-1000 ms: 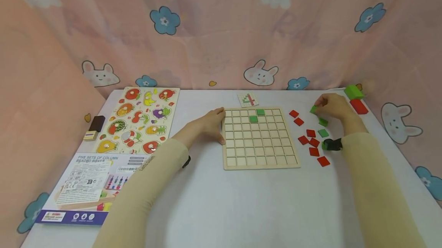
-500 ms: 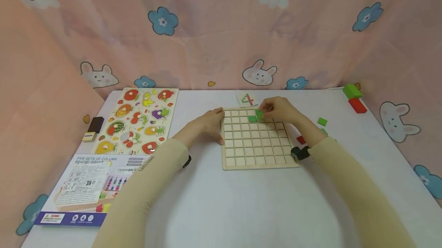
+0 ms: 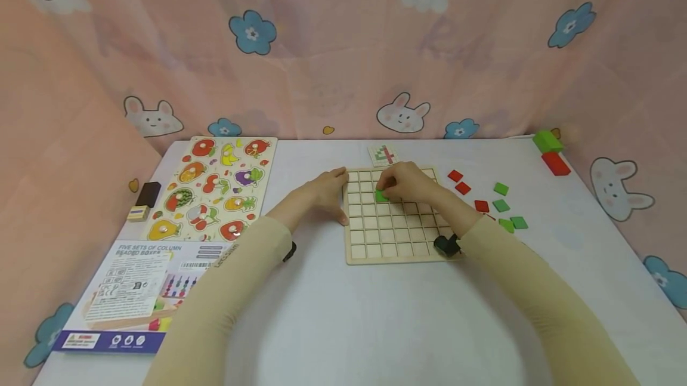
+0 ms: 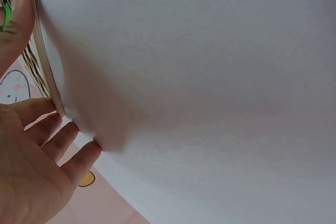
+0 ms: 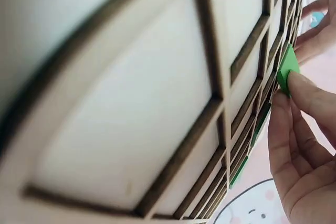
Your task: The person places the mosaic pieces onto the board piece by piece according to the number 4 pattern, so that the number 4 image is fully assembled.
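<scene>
A wooden grid board lies on the white table. My right hand is over its upper rows and pinches a green square tile at a cell; the right wrist view shows the tile tilted on edge between the fingertips, with other green tiles seated in cells. My left hand rests with straight fingers against the board's left edge. Loose red tiles and green tiles lie right of the board.
A small pattern card lies behind the board. A fruit puzzle board and a printed box are at the left, with a dark block beside them. Green and red blocks sit at the far right corner.
My right hand picked a green tile from the pile at the right and carried it left over the board, then on to a cell in the third row. The left hand stayed put.
</scene>
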Demonstrator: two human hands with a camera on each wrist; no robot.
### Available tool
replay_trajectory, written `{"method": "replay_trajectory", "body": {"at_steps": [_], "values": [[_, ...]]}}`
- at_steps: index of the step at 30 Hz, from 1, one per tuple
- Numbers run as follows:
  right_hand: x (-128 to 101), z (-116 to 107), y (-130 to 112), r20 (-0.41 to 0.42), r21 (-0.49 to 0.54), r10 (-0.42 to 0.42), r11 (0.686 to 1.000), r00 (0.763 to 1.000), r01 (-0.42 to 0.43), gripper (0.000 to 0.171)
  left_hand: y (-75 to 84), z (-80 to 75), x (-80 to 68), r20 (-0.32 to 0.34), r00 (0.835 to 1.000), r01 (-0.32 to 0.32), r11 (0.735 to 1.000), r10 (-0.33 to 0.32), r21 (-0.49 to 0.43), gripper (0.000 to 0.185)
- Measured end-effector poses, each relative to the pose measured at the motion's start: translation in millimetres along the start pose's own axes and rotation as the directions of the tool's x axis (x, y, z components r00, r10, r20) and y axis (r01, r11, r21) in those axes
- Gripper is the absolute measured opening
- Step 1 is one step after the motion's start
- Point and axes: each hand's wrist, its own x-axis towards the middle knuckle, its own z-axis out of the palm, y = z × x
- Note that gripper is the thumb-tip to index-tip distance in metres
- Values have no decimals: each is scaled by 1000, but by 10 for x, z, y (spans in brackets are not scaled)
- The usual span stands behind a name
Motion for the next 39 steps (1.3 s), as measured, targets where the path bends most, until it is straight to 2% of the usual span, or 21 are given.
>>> {"method": "replay_trajectory", "body": {"at_steps": [7, 11, 14, 18, 21, 25, 30, 33, 39], "values": [[18, 8, -3, 3, -85, -26, 996, 1000, 26, 12, -19, 12, -8, 2, 1000, -2, 1000, 2, 12, 117], [-46, -98, 78, -6, -79, 7, 997, 1000, -8, 21, -17, 8, -14, 5, 1000, -7, 1000, 7, 6, 116], [-167, -292, 256, -26, -72, 49, 996, 998, -51, 26, -12, 14, -3, 8, 1000, -11, 1000, 11, 4, 115], [-407, -626, 614, -68, -79, 142, 986, 987, -148, 28, -2, 23, 4, 15, 1000, -8, 1000, 8, -1, 114], [-618, -846, 900, -73, -74, 238, 967, 969, -243, 29, -2, 28, 5, 17, 1000, -6, 1000, 6, 2, 114], [-878, -1042, 1222, -35, -76, 360, 929, 932, -361, 34, -11, 28, -3, 17, 1000, -4, 1000, 4, 7, 114], [-1105, -1146, 1479, 49, -76, 444, 895, 895, -440, 39, -9, 12, -18, 18, 1000, 0, 1000, 0, 8, 114], [-1180, -1157, 1567, 82, -84, 449, 893, 890, -442, 38, -7, 6, -20, 17, 1000, -2, 1000, 2, 11, 114], [-1239, -1142, 1651, 73, -73, 437, 899, 897, -432, 30, -23, 11, -7, 17, 1000, -4, 1000, 4, 14, 113]]}}
